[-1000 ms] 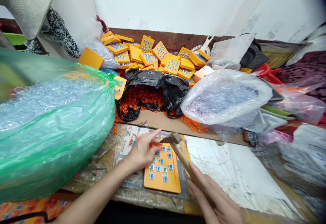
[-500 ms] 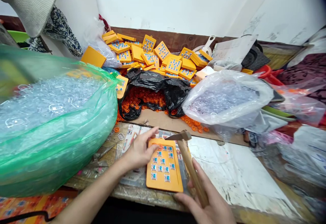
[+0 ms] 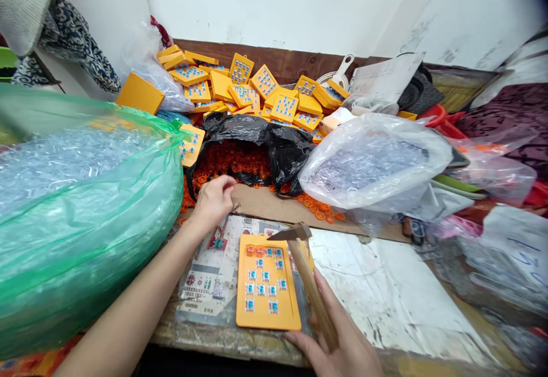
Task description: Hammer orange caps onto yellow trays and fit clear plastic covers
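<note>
An orange plastic board [image 3: 268, 283] with small blue pegs lies flat at the near table edge. My right hand [image 3: 342, 343] is closed round the wooden handle of a small hammer [image 3: 306, 271], whose metal head hovers over the board's upper right corner. My left hand [image 3: 214, 197] has reached forward to the orange rings [image 3: 233, 163] spilling from a black bag [image 3: 274, 143], fingers curled at the heap's edge; what they pinch, if anything, I cannot make out.
A big green bag of clear plastic pieces [image 3: 81, 205] fills the left. A clear bag of similar pieces [image 3: 377, 163] sits to the right. Several finished orange boards [image 3: 257, 91] are piled at the back wall. Cardboard [image 3: 278, 208] lies under the rings.
My left hand left the orange board and reached forward to the pile of orange rings. The hammer stayed over the board in my right hand.
</note>
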`<control>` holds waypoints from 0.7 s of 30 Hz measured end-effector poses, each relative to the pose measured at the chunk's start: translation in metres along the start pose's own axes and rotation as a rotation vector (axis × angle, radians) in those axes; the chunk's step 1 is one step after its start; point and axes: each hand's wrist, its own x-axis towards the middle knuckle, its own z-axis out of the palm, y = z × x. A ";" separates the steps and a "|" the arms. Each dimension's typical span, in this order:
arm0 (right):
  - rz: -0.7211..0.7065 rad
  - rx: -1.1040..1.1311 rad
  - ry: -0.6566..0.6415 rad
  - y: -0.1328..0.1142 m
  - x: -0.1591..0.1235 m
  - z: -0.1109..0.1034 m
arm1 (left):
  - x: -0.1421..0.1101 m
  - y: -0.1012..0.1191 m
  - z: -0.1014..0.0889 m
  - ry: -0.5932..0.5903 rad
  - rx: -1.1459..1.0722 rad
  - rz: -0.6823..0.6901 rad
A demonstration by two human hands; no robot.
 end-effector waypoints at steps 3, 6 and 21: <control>0.057 0.034 -0.036 0.001 0.002 -0.006 | -0.040 -0.002 -0.004 -0.139 -0.052 0.023; 0.118 0.071 -0.031 0.001 0.005 -0.011 | -0.070 -0.013 0.001 -0.165 -0.050 0.084; 0.174 0.148 0.125 -0.003 -0.006 -0.015 | -0.077 -0.020 -0.003 -0.241 0.099 0.126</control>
